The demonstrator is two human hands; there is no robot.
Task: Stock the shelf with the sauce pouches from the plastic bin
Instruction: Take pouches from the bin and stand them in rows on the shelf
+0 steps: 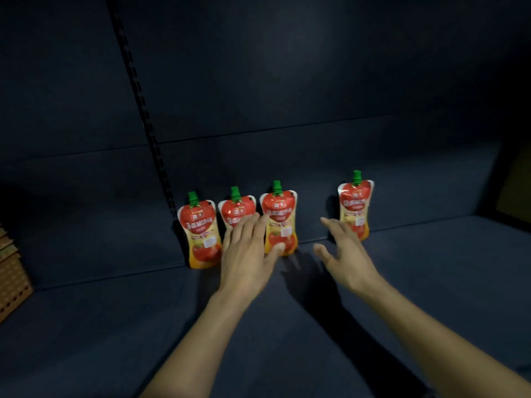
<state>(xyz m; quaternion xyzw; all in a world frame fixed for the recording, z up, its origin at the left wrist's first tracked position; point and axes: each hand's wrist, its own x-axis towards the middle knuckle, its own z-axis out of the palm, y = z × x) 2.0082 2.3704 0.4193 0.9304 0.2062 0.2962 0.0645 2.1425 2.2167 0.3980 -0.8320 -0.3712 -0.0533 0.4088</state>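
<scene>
Left hand [247, 258], mine: open, fingers straight and lying across the front of the second tomato sauce pouch [237, 209], thumb at the lower front of the third tomato sauce pouch [280, 214]; firm contact cannot be judged through the blur. Right hand [347, 255]: open, fingers spread, gripping nothing, low between the third pouch and the fourth tomato sauce pouch [355, 205], just in front of the latter. All four pouches, including the first tomato sauce pouch [201, 228], stand upright with green caps up, in a row toward the back edge of the dark blue shelf [431, 282]. The first three stand close together, the fourth apart to the right. A slotted upright rail [143, 110] rises behind the first pouch.
</scene>
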